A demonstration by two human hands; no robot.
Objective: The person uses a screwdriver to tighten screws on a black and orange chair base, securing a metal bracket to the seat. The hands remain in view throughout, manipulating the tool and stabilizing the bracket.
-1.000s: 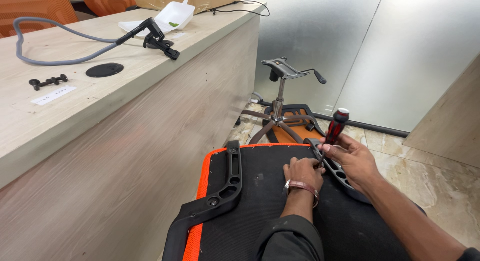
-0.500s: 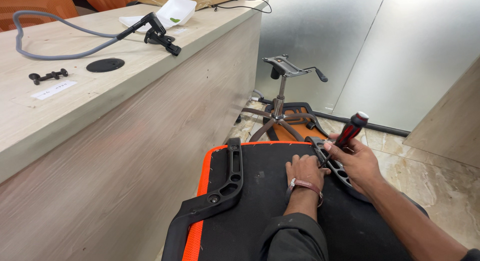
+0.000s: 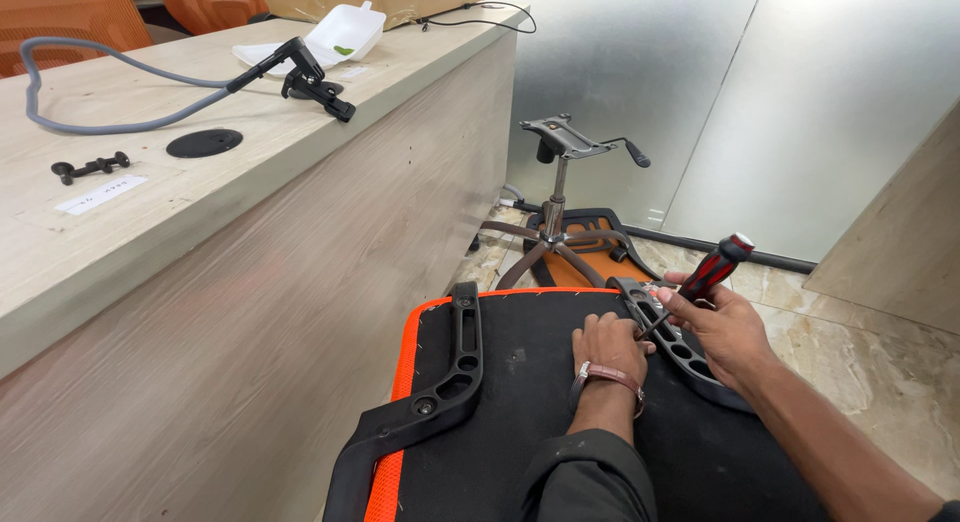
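An upturned chair seat (image 3: pixel 520 382), black underneath with an orange edge, lies in front of me. A black armrest bracket (image 3: pixel 445 387) is fixed along its left side and another bracket (image 3: pixel 690 367) along its right. My right hand (image 3: pixel 725 327) grips a red and black screwdriver (image 3: pixel 705 277), tilted, with its tip down at the right bracket. My left hand (image 3: pixel 610 347) rests on the seat beside that bracket, fingers curled at the screwdriver tip; a brown band is on the wrist.
A chair base with gas cylinder and tilt mechanism (image 3: pixel 560 207) stands on the tiled floor ahead. A wooden counter (image 3: pixel 200 232) runs along the left, carrying a grey hose (image 3: pixel 110 117), a white tray (image 3: pixel 335 37) and small black parts (image 3: pixel 90 167). Metal wall panels are behind.
The screwdriver handle has swung from near upright to leaning right, as my right hand turned at the right bracket. My left hand stayed in place.
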